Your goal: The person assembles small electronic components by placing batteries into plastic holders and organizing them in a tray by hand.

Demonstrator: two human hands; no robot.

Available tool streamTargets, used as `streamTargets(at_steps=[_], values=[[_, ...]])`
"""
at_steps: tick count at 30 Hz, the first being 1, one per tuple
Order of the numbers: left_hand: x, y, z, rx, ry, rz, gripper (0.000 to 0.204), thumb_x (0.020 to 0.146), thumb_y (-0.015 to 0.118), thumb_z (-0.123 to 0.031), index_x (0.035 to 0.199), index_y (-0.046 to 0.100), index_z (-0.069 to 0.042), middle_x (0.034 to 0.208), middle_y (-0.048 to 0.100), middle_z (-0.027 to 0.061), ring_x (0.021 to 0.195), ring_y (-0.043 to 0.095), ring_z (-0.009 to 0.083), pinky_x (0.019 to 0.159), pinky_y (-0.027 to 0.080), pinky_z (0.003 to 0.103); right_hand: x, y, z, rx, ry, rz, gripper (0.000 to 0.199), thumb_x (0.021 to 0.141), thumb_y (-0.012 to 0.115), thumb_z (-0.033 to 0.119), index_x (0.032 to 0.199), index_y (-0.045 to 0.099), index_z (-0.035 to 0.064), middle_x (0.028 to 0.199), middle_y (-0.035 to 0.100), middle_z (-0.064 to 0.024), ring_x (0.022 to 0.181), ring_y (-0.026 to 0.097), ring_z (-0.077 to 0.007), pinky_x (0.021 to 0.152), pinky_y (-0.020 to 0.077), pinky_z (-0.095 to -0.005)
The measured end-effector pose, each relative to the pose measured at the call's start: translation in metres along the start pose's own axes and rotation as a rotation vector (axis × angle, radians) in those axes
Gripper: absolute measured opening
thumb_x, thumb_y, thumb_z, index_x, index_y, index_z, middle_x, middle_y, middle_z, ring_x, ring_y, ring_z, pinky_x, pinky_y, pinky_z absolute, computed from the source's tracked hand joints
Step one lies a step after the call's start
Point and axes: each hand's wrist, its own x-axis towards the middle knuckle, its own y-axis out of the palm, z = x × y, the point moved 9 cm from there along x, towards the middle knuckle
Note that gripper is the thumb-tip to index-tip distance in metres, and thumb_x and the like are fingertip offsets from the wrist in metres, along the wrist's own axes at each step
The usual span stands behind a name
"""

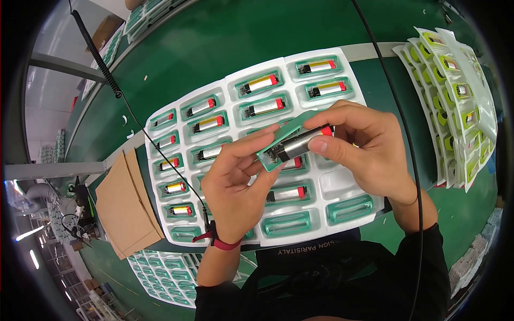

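From my distant post I watch two bare hands at work above a white tray (338,183), which lies on a green tabletop (369,80). The left hand (235,182) is clamped on a green case (292,128), fingers along its far side and thumb low at its near end. The right hand (372,152) pinches a silver cylinder (300,147), thumb pressed to its side near the red end. I see the cylinder tilted, red end up to the right, its dark, wiry end inside the case; how deeply it is seated I cannot tell.

Beneath the hands, rows of green cases fill the tray's compartments, most bearing similar red-ended cylinders, while those along the near edge show bare green plastic. A red wristband (227,245) circles the left wrist, met by a thin cord (96,53) that is coiled at the upper left. A black cable (396,96) hangs past the right forearm. I find brown cardboard (126,206) left of the tray, a stack of trays (455,101) with yellow-green cases standing at right, and further green-filled trays (160,278) at lower left.
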Motion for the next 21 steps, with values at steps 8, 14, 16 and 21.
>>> streamTargets(at_steps=[8, 14, 16, 21], values=[[-0.003, 0.005, 0.001, -0.009, 0.015, 0.041, 0.040, 0.076, 0.059, 0.020, 0.113, 0.055, 0.005, 0.127, 0.052, 0.0242, 0.115, 0.056, 0.0291, 0.089, 0.055, 0.035, -0.001, 0.001, -0.003, -0.083, 0.002, -0.071, 0.025, 0.078, 0.073, 0.002, 0.101, 0.065, -0.0005, 0.080, 0.060, 0.0013, 0.058, 0.044, 0.0004, 0.050, 0.0325, -0.0161], [-0.002, 0.003, 0.001, 0.005, 0.037, 0.035, 0.040, 0.076, 0.059, 0.020, 0.113, 0.054, 0.005, 0.127, 0.052, 0.0246, 0.113, 0.057, 0.0277, 0.087, 0.056, 0.033, -0.004, 0.002, 0.008, -0.241, -0.157, -0.192, 0.032, 0.074, 0.077, 0.004, 0.101, 0.062, 0.0019, 0.084, 0.058, 0.0004, 0.055, 0.044, -0.0002, 0.048, 0.0329, -0.0159], [-0.003, 0.006, 0.000, 0.000, 0.056, 0.045, 0.040, 0.076, 0.059, 0.020, 0.113, 0.053, 0.006, 0.127, 0.051, 0.0252, 0.112, 0.058, 0.0271, 0.085, 0.056, 0.032, -0.005, 0.003, 0.013, -0.289, -0.265, -0.262, 0.035, 0.071, 0.079, 0.006, 0.101, 0.060, 0.0029, 0.087, 0.055, -0.0002, 0.054, 0.043, -0.0006, 0.047, 0.0329, -0.0161], [-0.006, 0.003, -0.001, 0.049, 0.094, -0.012, 0.036, 0.076, 0.060, 0.019, 0.109, 0.051, 0.007, 0.127, 0.050, 0.0292, 0.108, 0.061, 0.0274, 0.080, 0.056, 0.029, -0.001, -0.002, 0.002, -0.248, -0.272, -0.285, 0.048, 0.067, 0.083, 0.010, 0.107, 0.056, 0.0055, 0.097, 0.050, -0.0029, 0.054, 0.043, -0.0015, 0.046, 0.0353, -0.0171]])
